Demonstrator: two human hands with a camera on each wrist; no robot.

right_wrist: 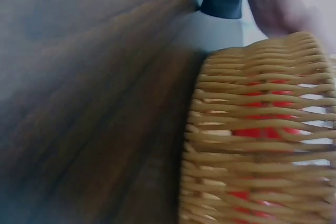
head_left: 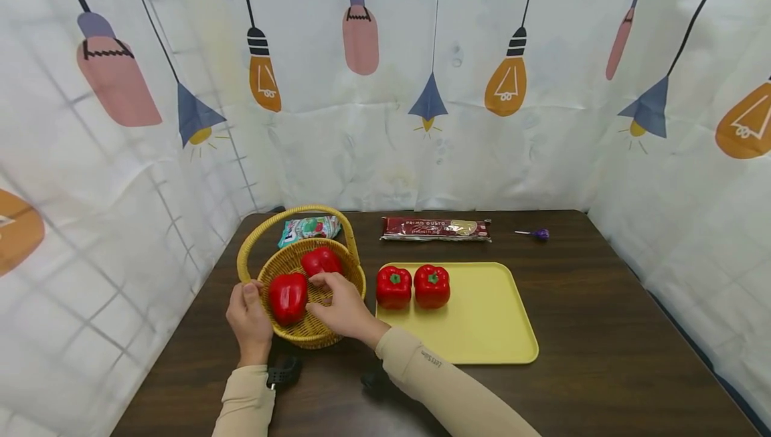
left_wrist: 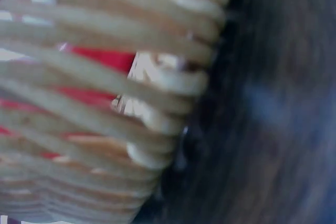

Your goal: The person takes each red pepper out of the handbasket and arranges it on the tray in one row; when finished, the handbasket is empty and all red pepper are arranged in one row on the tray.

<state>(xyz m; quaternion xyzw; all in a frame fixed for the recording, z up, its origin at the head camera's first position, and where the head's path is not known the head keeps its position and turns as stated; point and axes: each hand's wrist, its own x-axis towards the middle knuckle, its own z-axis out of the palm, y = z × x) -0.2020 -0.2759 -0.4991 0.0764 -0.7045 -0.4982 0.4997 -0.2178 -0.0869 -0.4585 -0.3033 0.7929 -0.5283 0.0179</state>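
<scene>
My left hand grips the left rim of a yellow wicker basket, close to the foot of its tall arched handle. Two red bell peppers lie inside, a nearer one on the left and a farther one behind it. Over the basket's right side reaches my right hand, thumb and fingers spread apart, with the fingertips near the two peppers and nothing gripped between them. Both wrist views show the woven wall close up, with red showing through the gaps.
Right of the basket lies a yellow tray with two more red bell peppers at its back left. Along the table's far side are a teal snack packet, a dark red spaghetti pack and a purple lollipop. Printed curtains surround the table.
</scene>
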